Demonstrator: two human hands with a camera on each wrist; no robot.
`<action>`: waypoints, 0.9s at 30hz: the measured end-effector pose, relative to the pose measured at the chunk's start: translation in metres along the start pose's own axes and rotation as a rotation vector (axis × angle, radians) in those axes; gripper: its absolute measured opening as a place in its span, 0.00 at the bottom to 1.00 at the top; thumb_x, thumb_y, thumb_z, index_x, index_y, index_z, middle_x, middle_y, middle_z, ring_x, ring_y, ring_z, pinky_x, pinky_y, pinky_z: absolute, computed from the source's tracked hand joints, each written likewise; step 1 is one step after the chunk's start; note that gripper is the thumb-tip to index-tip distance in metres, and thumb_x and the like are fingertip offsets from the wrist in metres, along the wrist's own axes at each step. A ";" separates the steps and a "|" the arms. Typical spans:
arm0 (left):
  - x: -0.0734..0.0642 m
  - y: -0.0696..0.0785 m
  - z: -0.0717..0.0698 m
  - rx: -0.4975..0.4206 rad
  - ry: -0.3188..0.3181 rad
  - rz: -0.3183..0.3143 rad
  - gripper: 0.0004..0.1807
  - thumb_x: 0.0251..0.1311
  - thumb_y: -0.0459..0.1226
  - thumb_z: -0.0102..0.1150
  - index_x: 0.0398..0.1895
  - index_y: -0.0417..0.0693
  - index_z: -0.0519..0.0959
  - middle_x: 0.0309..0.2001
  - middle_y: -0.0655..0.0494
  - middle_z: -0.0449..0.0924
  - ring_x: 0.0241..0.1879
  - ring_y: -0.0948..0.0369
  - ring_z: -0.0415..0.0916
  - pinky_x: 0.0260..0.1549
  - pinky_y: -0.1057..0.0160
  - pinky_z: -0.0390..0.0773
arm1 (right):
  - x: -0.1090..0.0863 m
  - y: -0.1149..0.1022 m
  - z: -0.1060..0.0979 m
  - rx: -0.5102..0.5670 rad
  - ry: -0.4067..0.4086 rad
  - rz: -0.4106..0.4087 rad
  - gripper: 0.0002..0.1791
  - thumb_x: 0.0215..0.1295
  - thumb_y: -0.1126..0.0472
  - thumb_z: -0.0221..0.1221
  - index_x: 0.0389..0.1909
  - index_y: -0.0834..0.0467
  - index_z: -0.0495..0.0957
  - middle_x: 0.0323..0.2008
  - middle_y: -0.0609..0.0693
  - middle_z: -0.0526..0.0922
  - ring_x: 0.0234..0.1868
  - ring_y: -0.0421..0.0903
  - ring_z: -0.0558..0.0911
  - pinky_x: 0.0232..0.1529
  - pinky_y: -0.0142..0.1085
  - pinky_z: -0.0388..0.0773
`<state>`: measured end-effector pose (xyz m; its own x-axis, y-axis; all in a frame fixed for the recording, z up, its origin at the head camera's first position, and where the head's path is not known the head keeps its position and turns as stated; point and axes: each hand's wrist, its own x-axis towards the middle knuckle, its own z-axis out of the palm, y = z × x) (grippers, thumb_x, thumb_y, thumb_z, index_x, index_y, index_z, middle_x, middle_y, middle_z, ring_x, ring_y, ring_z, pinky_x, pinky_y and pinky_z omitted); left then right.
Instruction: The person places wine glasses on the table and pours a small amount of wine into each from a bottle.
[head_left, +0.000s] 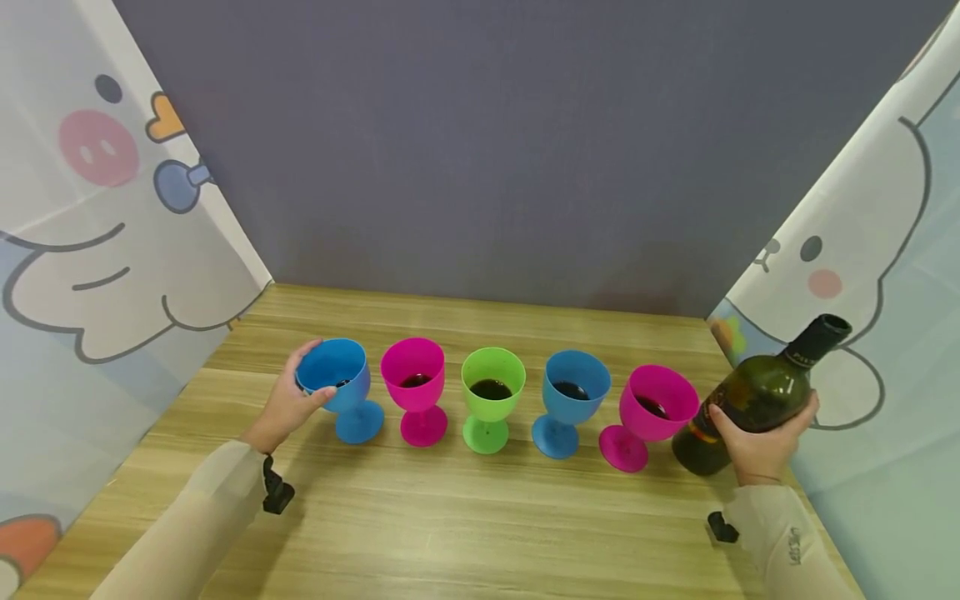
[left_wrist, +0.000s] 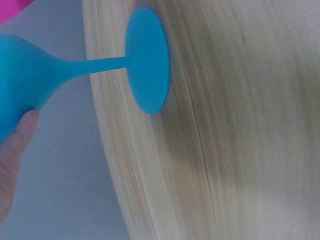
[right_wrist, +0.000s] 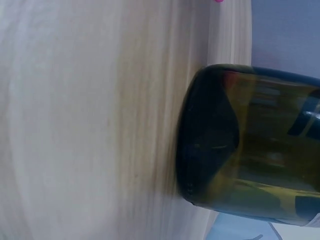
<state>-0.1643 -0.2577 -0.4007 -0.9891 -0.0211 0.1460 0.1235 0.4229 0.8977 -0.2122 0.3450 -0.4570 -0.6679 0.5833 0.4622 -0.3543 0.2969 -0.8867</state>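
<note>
At the left end of a row of plastic goblets, my left hand (head_left: 288, 406) grips the bowl of a blue goblet (head_left: 355, 392), with a little dark liquid visible inside. The left wrist view shows this goblet's stem and round foot (left_wrist: 147, 60), the foot on the table, and my thumb against the bowl. On the far right, my right hand (head_left: 763, 450) holds a dark green wine bottle (head_left: 768, 385) around its body. Its uncapped neck points up. The bottle's base (right_wrist: 207, 142) fills the middle of the right wrist view, at or close to the tabletop.
Rightward from the held goblet stand a pink goblet (head_left: 412, 367), a green goblet (head_left: 492, 375), another blue goblet (head_left: 576, 383) and another pink goblet (head_left: 660, 400) near the bottle, all with dark liquid. A grey panel (head_left: 480, 167) backs the wooden table (head_left: 480, 525); printed cloths hang at both sides.
</note>
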 end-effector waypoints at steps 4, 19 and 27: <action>0.000 0.000 0.001 -0.003 -0.004 -0.008 0.43 0.58 0.28 0.58 0.73 0.37 0.45 0.69 0.26 0.43 0.63 0.29 0.50 0.55 0.29 0.57 | -0.001 -0.001 -0.001 0.001 -0.002 0.005 0.62 0.33 0.76 0.68 0.72 0.51 0.48 0.62 0.46 0.67 0.57 0.41 0.66 0.60 0.30 0.56; 0.004 0.004 -0.002 0.082 -0.028 -0.022 0.44 0.61 0.35 0.59 0.74 0.39 0.43 0.70 0.27 0.42 0.63 0.27 0.49 0.52 0.27 0.59 | -0.002 -0.006 -0.008 -0.152 -0.020 0.011 0.58 0.40 0.70 0.67 0.74 0.58 0.47 0.67 0.59 0.62 0.60 0.41 0.65 0.61 0.28 0.56; 0.003 0.006 -0.006 0.103 -0.011 -0.040 0.50 0.60 0.38 0.61 0.76 0.45 0.38 0.72 0.29 0.38 0.64 0.26 0.47 0.52 0.27 0.60 | 0.004 0.000 -0.020 0.010 0.016 -0.020 0.51 0.52 0.62 0.62 0.74 0.64 0.44 0.63 0.52 0.68 0.51 0.34 0.73 0.53 0.26 0.66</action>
